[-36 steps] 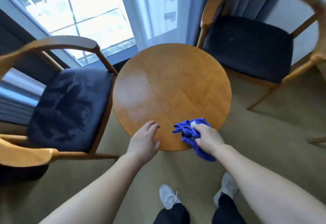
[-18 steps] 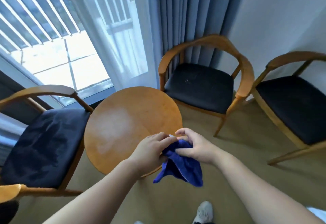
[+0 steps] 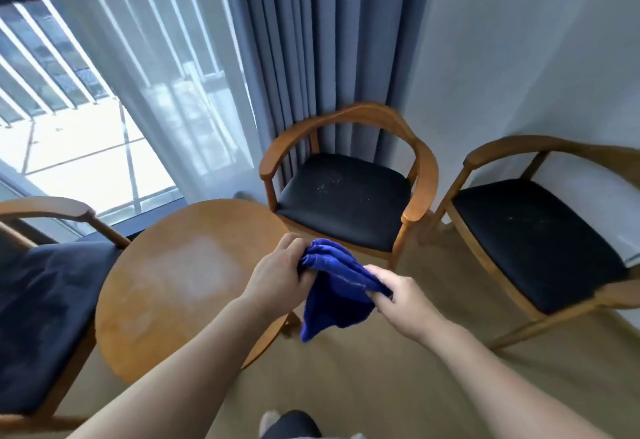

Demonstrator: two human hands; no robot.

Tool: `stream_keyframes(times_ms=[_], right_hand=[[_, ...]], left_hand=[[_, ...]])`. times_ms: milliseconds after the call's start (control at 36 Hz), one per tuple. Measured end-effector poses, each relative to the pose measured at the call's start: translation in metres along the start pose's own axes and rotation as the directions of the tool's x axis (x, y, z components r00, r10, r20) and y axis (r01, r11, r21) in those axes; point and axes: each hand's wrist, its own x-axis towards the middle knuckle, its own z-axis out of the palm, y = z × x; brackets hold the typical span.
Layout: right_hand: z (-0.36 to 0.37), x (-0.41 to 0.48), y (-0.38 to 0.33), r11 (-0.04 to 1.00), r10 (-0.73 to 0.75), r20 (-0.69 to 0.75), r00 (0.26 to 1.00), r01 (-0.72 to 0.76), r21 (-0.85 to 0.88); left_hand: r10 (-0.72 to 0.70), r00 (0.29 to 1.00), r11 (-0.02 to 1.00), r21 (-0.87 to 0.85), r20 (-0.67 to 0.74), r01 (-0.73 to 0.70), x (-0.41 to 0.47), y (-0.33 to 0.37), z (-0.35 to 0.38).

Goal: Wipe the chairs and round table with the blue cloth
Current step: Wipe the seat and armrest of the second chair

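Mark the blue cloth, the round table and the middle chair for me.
blue cloth (image 3: 335, 296), head view, hanging fold.
round table (image 3: 166, 286), head view, bare top.
middle chair (image 3: 346, 196), head view, black seat.

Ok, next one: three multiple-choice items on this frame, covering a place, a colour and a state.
1. Where is the blue cloth? A spread on a seat B held in the air C on the floor
2. Seat colour of the middle chair? A red B white C black
3. The left hand is: A gripping the cloth B flat on the table C hanging idle
B: the right hand helps hold it aloft. C: the cushion is black. A: its fingers curl round the folds.
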Motion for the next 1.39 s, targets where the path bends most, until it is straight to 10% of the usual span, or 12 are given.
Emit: stream_keyframes(times_ms=[222,417,806,1056,1389], right_hand=[[-0.048,0.035,0.002,0.999,0.009,-0.026,1.0,-0.01,-0.042],[-0.086,0.083,-0.001,0.994,-0.041,0.047,0.998,0.046,-0.102],[-0.155,0.223,0.008,0.902,0.244,0.037,0.969,-0.213,-0.377],[-0.192,0.283,-0.017,0.996,0.051,0.199,0.979,-0.037,-0.076],[-0.232,0.384,-0.035,0.926,-0.377,0.448,0.811,0.32,0.201]], left_hand=[[-0.007,1.0,0.997,0.075,0.009,0.006,0.042,0.012,0.012],[-0.002,0.997,0.938,-0.345,0.075,0.028,0.102,0.017,0.012],[-0.049,0.997,0.875,-0.483,-0.055,0.016,0.25,-0.005,-0.015],[-0.215,0.958,0.873,-0.477,-0.19,0.101,0.316,-0.023,-0.022],[-0.507,0.849,0.768,-0.528,-0.152,0.364,0.411,-0.008,-0.003]])
